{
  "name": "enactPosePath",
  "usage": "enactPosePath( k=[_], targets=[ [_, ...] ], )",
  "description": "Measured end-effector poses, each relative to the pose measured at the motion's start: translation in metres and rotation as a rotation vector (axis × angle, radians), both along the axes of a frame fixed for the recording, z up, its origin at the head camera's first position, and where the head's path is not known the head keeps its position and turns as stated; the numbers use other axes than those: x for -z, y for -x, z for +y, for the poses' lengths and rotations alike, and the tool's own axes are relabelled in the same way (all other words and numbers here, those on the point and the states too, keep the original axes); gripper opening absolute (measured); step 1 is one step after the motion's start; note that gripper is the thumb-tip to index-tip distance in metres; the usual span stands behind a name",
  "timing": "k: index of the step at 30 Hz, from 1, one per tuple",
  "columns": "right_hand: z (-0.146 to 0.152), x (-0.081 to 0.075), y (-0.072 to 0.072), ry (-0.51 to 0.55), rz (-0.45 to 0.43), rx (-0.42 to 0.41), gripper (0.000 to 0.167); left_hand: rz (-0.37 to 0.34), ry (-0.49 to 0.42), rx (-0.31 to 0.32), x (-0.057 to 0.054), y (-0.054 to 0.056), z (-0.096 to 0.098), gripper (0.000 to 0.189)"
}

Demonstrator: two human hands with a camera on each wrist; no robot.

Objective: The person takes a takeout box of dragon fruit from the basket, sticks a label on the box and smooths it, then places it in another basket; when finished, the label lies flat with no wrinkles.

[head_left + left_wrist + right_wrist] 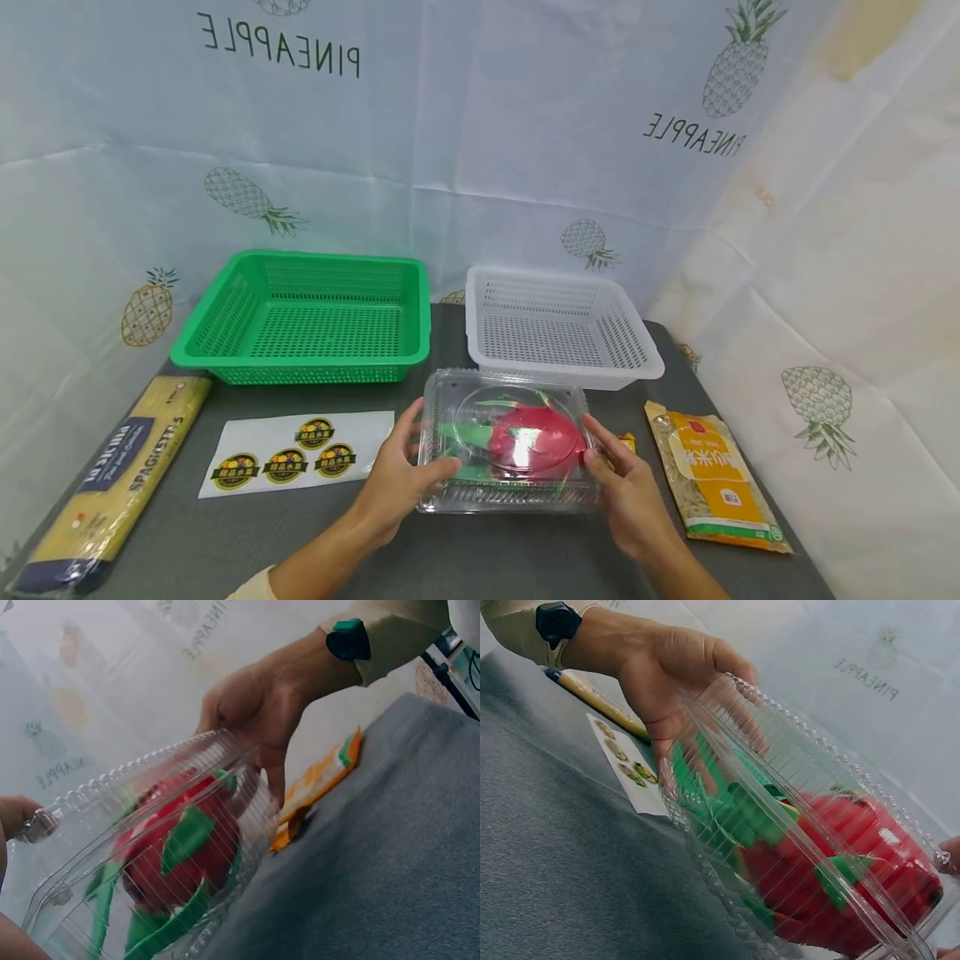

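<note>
A clear plastic clamshell box (442, 400) with its lid down is between my two hands, above the dark table. Inside lies a red dragon fruit (528, 442) with green leaf tips. My left hand (401, 475) grips the box's left side, thumb on top near the front corner. On the opposite side my right hand (630, 492) holds the edge with thumb and fingers. In the left wrist view, the right hand (259, 709) grips the box's far end. The right wrist view has the left hand (679, 682) around the other end; some fingers show through the plastic.
A green basket (318, 372) and a white basket (562, 377) stand at the back. A white sheet of round stickers (360, 423) lies left of the box, with a spaghetti pack (120, 475) beyond it. An orange-labelled food bag (712, 479) lies at right, and a small yellow packet (628, 441) is partly hidden.
</note>
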State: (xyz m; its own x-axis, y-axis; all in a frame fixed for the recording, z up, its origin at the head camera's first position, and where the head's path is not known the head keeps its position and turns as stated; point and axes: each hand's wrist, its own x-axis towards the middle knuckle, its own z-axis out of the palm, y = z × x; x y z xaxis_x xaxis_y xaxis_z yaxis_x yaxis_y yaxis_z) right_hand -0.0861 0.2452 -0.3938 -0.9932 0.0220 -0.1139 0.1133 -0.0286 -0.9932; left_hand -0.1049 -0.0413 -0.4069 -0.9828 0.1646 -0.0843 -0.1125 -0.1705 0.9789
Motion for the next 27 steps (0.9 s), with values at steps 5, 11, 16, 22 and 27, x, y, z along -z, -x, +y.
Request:
enactPosePath(
  k=[5, 11, 16, 22, 27],
  targets=[
    [-0.003, 0.009, -0.002, 0.023, 0.005, 0.009, 0.055, -0.008, -0.001, -0.007, 0.007, -0.002, -0.002, 0.095],
    [-0.006, 0.018, -0.003, 0.046, 0.000, 0.023, 0.055, -0.029, -0.010, -0.006, 0.015, -0.005, -0.003, 0.095],
    [-0.008, 0.023, -0.004, 0.012, -0.014, 0.030, 0.054, -0.042, -0.012, -0.010, 0.022, -0.006, -0.004, 0.095],
    [-0.010, 0.028, -0.004, 0.005, -0.048, 0.046, 0.053, -0.043, -0.006, -0.018, 0.028, -0.005, -0.004, 0.094],
    [-0.010, 0.032, -0.005, -0.001, -0.058, 0.049, 0.053, -0.041, 0.002, -0.018, 0.032, -0.006, -0.003, 0.093]
  ],
)
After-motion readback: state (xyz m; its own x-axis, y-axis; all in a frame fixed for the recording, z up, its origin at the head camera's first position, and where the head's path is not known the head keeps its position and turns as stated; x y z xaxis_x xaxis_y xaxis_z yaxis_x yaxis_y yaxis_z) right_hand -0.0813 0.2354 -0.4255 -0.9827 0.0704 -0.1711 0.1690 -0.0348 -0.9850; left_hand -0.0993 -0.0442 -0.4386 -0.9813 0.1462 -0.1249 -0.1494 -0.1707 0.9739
